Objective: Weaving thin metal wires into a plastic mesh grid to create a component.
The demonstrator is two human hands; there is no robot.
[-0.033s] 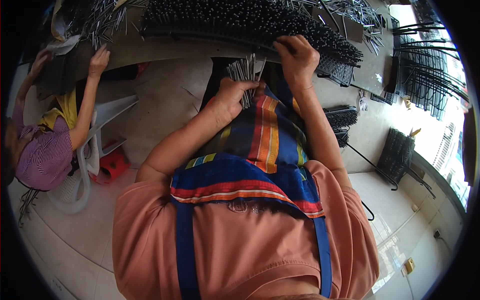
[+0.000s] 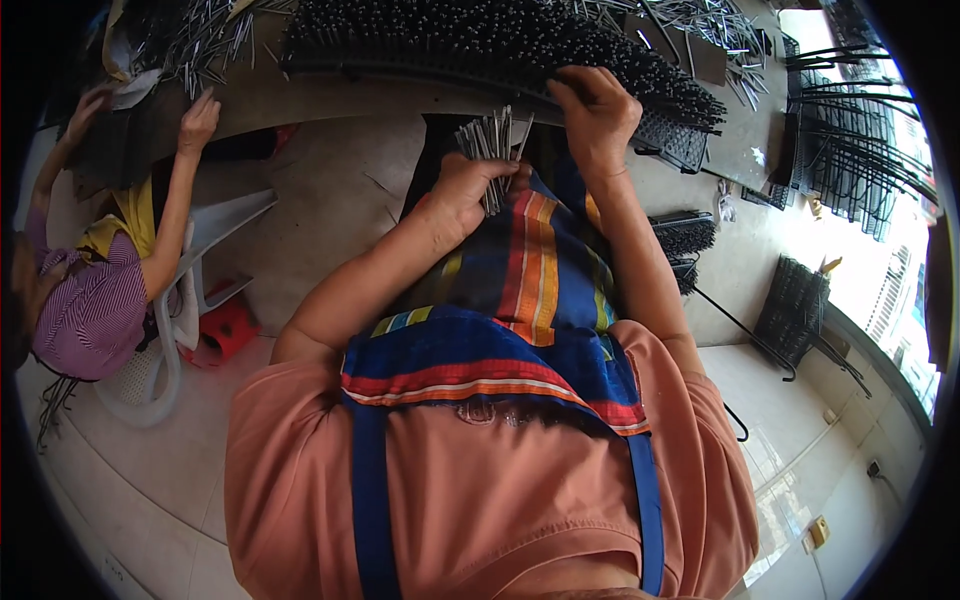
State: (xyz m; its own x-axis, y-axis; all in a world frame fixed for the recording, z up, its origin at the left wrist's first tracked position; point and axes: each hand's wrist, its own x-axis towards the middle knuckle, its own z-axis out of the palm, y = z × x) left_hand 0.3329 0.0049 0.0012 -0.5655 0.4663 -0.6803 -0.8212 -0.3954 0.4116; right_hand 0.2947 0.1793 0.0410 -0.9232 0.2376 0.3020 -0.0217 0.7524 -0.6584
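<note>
My left hand (image 2: 468, 190) is closed round a bundle of thin metal rods (image 2: 487, 140), held upright above my lap at the table's near edge. One rod leans apart from the others at the right. My right hand (image 2: 600, 110) is at the front edge of a long black rack (image 2: 480, 45) densely filled with upright dark pins with shiny tips. Its fingers are curled, with thumb and forefinger close together. Whatever may be between them is too small to make out.
Loose metal rods (image 2: 730, 40) lie in heaps on the table (image 2: 400, 97). At the left, a person (image 2: 95, 300) in a striped top works beside a white chair (image 2: 165, 370) and a red stool (image 2: 222, 330). Black wire racks (image 2: 845, 150) stand at the right.
My right hand has shifted very slightly up and to the right along the rack's edge. My left hand and its bundle stay in place.
</note>
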